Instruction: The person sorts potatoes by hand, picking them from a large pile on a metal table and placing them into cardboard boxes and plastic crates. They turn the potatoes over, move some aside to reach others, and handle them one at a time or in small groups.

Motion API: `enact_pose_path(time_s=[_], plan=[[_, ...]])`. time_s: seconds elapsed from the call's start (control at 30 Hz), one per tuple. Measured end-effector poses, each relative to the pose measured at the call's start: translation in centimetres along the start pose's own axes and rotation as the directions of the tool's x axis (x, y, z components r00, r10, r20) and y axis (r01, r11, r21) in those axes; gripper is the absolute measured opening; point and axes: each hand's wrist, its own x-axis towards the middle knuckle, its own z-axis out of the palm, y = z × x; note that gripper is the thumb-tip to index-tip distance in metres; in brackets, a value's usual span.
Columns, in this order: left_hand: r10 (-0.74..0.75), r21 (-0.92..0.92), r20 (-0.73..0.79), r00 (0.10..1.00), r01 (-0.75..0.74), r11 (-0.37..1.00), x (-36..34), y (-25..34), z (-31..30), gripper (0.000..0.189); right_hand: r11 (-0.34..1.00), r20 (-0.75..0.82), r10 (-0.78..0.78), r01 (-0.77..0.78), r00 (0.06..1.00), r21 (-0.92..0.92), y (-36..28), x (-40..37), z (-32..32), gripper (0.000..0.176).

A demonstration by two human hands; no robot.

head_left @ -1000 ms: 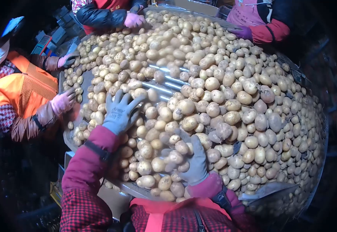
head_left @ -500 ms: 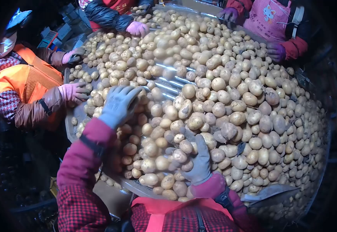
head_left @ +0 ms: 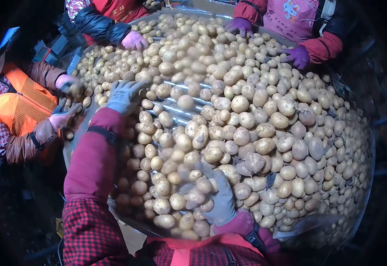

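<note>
My left hand [head_left: 124, 95], in a grey-blue glove, reaches over the left side of the potato heap [head_left: 264, 128]. Its fingers are stretched to the right and touch the potatoes beside a bare patch of shiny metal rollers [head_left: 178, 108]. Lower down, my right hand [head_left: 220, 199] wears the same kind of glove. Its fingers curl around a few potatoes [head_left: 196, 196] that lie against the palm. Potatoes between my hands are slightly blurred.
A co-worker in an orange vest [head_left: 25, 99] handles potatoes at the left edge. Across the heap are another person's pink glove [head_left: 134, 41] and a third person's purple gloves [head_left: 297, 56]. A pale sheet [head_left: 306, 225] lies at the lower right.
The view has shifted a little. My left hand has moved left and away from me, and more roller surface shows. My right hand stays cupped around potatoes. The orange-vested co-worker's hands have moved.
</note>
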Motion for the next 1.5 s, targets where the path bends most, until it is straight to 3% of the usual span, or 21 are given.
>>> enact_pose_path(time_s=[0.1,0.17,0.27,0.3,0.37,0.4,0.43,0.47,0.5,0.53,0.57,0.63,0.73,0.8,0.87,0.93,1.0,1.1,1.27,1.43,1.5], plan=[[-0.104,-0.149,-0.010,0.995,0.101,0.984,-1.8,-1.3,-0.6,0.055,0.997,-0.008,0.025,-0.025,1.000,0.072,-0.4,0.0,0.1,0.059],[-0.199,-0.079,0.023,0.980,0.200,0.976,-2.9,-1.0,-1.2,0.047,0.993,-0.032,0.039,-0.035,0.999,0.117,0.4,0.2,-0.4,0.062],[-0.108,0.336,0.149,0.983,0.052,0.940,-1.9,-0.3,-1.7,0.036,0.997,0.016,0.021,-0.022,1.000,0.072,0.5,0.3,-0.8,0.060],[-0.057,0.390,0.178,0.982,-0.018,0.921,-1.5,0.8,-2.4,0.026,0.985,0.046,0.052,-0.059,0.998,0.162,0.3,0.2,-0.7,0.057],[-0.039,0.360,0.233,0.972,-0.049,0.932,-1.5,-0.8,0.3,0.027,0.927,0.140,0.099,-0.143,0.985,0.347,0.5,0.3,-0.7,0.055],[0.013,0.256,0.111,0.994,-0.041,0.966,-1.6,-1.6,0.8,0.027,0.947,0.098,0.068,-0.095,0.993,0.306,0.4,0.1,0.2,0.063],[-0.089,0.127,0.296,0.951,0.053,0.990,0.4,-0.5,-1.4,0.026,0.986,0.043,0.061,-0.067,0.997,0.149,-0.2,-0.1,0.8,0.064],[-0.028,0.136,0.080,0.996,0.017,0.991,0.5,-0.6,-0.2,0.025,0.978,0.010,0.100,-0.100,0.995,0.185,-0.9,-0.5,1.3,0.061],[-0.132,0.164,0.331,0.934,0.080,0.983,2.8,0.9,-1.8,0.028,0.966,-0.022,0.139,-0.130,0.990,0.223,-1.6,-1.0,1.9,0.058],[-0.246,0.214,0.567,0.786,0.147,0.966,3.7,1.9,-3.5,0.032,0.999,0.054,-0.031,0.033,0.998,-0.030,-0.9,-0.9,1.2,0.052],[-0.267,0.193,0.563,0.782,0.190,0.963,3.6,1.4,-3.1,0.036,0.940,0.127,-0.200,0.227,0.971,-0.256,-0.2,-0.9,0.7,0.050],[-0.310,0.155,0.567,0.764,0.270,0.950,3.5,0.5,-1.6,0.043,0.945,-0.037,-0.235,0.219,0.971,-0.243,1.5,0.1,0.7,0.050],[-0.348,0.171,0.589,0.729,0.309,0.936,4.2,1.0,-1.7,0.046,0.992,0.021,-0.082,0.079,0.996,0.099,1.3,0.6,-0.1,0.052],[-0.372,0.126,0.564,0.737,0.369,0.921,3.8,0.9,-1.1,0.050,0.988,0.022,-0.054,0.051,0.998,0.146,1.2,0.6,-0.1,0.050],[-0.414,0.092,0.522,0.746,0.433,0.897,3.4,1.7,-1.1,0.051,0.989,0.030,-0.034,0.030,0.999,0.145,0.8,0.8,0.1,0.049],[-0.459,0.086,0.562,0.688,0.504,0.860,3.9,2.4,-1.6,0.047,0.990,0.044,-0.022,0.015,0.999,0.137,0.6,1.0,0.0,0.048],[-0.455,0.014,0.478,0.751,0.512,0.859,3.3,1.3,-0.1,0.050,0.991,0.061,-0.013,0.005,0.998,0.131,0.3,0.9,0.2,0.048],[-0.386,0.051,0.528,0.756,0.426,0.903,3.5,1.3,-1.0,0.049,0.992,0.080,-0.011,0.001,0.997,0.125,0.1,0.6,0.1,0.047],[-0.392,-0.093,0.484,0.782,0.492,0.866,2.6,3.8,-3.0,0.048,0.993,0.087,0.008,-0.018,0.996,0.116,-0.5,0.5,0.0,0.046],[-0.564,-0.115,0.364,0.741,0.637,0.762,2.5,2.5,1.4,0.048,0.997,0.076,-0.002,-0.003,0.997,0.075,-0.2,0.5,0.3,0.047],[-0.574,-0.116,0.393,0.718,0.658,0.744,2.4,2.0,1.9,0.049,0.999,0.058,-0.041,0.040,0.997,0.019,0.0,0.1,0.4,0.047]])
